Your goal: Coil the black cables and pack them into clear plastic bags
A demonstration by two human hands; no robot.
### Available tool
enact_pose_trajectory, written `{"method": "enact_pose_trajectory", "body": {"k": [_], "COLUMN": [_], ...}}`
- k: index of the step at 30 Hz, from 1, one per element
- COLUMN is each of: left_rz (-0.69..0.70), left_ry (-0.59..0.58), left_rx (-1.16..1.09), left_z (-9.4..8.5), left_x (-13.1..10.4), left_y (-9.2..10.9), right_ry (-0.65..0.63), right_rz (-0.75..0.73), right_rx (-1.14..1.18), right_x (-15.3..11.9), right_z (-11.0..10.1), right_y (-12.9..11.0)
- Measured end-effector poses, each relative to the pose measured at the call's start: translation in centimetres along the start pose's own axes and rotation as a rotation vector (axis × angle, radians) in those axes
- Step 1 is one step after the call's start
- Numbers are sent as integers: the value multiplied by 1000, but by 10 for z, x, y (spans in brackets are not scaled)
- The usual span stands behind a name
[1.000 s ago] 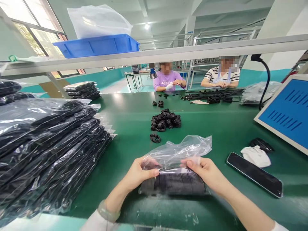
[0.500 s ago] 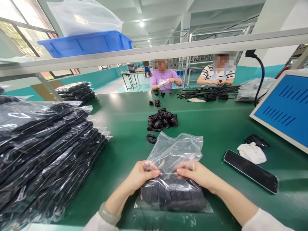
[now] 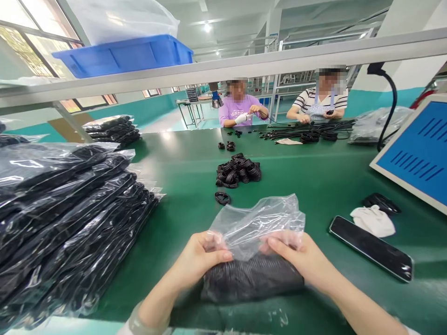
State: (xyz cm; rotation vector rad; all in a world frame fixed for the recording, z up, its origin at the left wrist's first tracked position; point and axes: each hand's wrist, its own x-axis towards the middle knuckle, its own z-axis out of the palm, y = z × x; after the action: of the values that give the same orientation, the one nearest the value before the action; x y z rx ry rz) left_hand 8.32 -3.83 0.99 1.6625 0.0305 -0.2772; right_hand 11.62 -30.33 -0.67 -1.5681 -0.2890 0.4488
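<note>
A clear plastic bag packed with black coiled cables is in front of me, its loose top part spreading away from me. My left hand pinches the bag's left side, thumb on top and fingers seen through the plastic. On the right side, my right hand grips the bag in the same way. The filled lower end looks slightly tilted above the green tabletop; I cannot tell whether it touches. Just beyond the bag lie a single coiled cable and a pile of coiled cables.
Stacked bags of black cables fill the left side. On the right are a phone, a white cloth and a blue machine. A blue bin sits on the overhead shelf. Two people work across the table.
The bag's filled end has been lifted and tilted, and its loose top has bunched up and shifted right. My right hand has moved slightly right. The view has shifted a little.
</note>
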Motion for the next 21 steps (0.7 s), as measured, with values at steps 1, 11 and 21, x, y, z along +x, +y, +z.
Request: {"method": "enact_pose_trajectory", "body": {"k": [1, 11, 21], "left_rz": [50, 142, 367], "left_ry": [25, 44, 136], "left_rx": [13, 143, 346], "left_z": [-1, -8, 1], "left_x": [-3, -6, -19], "left_y": [2, -14, -22], "right_ry": [-22, 10, -182], "right_rz": [-51, -133, -103], "right_rx": [-46, -159, -170], "right_x": [-3, -6, -6], "right_z": [-1, -1, -9], "right_y": [-4, 1, 2]}}
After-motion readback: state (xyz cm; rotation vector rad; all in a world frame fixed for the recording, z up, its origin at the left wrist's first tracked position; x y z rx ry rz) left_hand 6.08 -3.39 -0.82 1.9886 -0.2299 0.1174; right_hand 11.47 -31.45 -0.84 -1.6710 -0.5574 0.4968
